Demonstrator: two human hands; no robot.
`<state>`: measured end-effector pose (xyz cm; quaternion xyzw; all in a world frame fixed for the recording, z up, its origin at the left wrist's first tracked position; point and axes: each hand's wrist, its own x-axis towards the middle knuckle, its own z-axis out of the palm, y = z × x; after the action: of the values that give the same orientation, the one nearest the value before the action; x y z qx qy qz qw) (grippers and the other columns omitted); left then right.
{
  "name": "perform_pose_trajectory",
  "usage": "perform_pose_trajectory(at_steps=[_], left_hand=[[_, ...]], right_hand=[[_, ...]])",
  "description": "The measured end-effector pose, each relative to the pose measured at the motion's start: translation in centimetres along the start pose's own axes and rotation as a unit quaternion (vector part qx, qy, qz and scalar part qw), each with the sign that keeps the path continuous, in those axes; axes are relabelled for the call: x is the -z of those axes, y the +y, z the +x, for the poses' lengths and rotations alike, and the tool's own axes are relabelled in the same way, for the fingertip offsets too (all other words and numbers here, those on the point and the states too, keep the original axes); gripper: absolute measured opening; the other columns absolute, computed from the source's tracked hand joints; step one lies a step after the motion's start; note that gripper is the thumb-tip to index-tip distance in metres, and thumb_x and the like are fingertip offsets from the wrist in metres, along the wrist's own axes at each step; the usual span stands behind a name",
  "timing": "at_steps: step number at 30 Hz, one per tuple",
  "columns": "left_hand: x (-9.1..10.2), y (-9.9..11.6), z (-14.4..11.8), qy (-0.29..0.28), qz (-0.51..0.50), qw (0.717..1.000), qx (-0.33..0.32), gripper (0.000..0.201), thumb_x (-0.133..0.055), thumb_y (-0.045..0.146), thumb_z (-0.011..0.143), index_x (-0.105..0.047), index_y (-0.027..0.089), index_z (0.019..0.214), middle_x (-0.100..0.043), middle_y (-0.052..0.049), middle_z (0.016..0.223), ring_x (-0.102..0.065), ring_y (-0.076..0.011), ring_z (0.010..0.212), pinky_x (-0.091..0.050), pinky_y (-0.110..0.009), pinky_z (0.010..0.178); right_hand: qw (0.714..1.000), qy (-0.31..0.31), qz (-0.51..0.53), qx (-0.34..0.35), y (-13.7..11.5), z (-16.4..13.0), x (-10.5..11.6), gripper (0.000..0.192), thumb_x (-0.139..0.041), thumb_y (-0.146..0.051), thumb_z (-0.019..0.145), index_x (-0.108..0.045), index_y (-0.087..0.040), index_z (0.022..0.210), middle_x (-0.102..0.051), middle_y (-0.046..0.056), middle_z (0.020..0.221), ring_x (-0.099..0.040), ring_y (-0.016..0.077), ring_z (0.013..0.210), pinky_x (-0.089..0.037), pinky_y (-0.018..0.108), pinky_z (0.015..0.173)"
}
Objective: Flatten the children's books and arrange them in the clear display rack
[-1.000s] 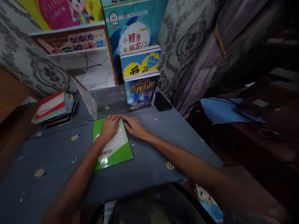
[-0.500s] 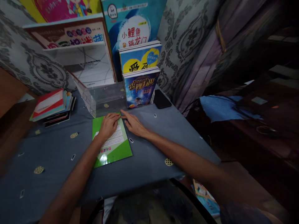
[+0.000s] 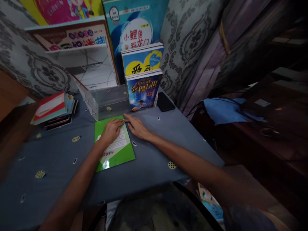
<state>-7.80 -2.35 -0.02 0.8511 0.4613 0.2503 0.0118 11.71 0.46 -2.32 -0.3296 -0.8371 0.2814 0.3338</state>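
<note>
A green book (image 3: 127, 153) with white text panels lies closed and flat on the table, in front of a clear plastic book stand (image 3: 90, 104). Across its upper part rests my left hand (image 3: 111, 131), palm down, fingers reaching to the book's top right corner. My right hand (image 3: 137, 126) lies at the same corner from the right side, index finger stretched out along the edge and the other fingers loosely bent. The fingertips of both hands nearly meet there. Part of the cover is hidden under my left hand.
Upright books, among them a dark blue one (image 3: 143, 91) and a teal one (image 3: 137, 21), stand at the back. A black phone (image 3: 165, 102) lies beside them. To the left is a stack of small books (image 3: 51, 107). A blue cloth (image 3: 223, 110) hangs beyond the table's right edge.
The whole view has shifted slightly. Both hands stay at the book's top right corner, with only a tiny movement of the fingers; the book stays put.
</note>
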Motion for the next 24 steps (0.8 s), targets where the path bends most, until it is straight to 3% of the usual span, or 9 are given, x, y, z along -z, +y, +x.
perform_pose_trajectory(at_steps=[24], left_hand=[[1.2, 2.9, -2.9, -0.025, -0.024, 0.998, -0.05, 0.037, -0.047, 0.008, 0.093, -0.075, 0.02, 0.113, -0.073, -0.011, 0.116, -0.064, -0.0248, 0.11, -0.054, -0.047, 0.096]], right_hand=[[1.0, 0.008, -0.015, -0.014, -0.5, 0.0, 0.2, 0.054, -0.043, -0.01, 0.094, -0.043, -0.014, 0.147, -0.072, 0.012, 0.125, -0.06, 0.0248, 0.124, -0.044, 0.049, 0.109]])
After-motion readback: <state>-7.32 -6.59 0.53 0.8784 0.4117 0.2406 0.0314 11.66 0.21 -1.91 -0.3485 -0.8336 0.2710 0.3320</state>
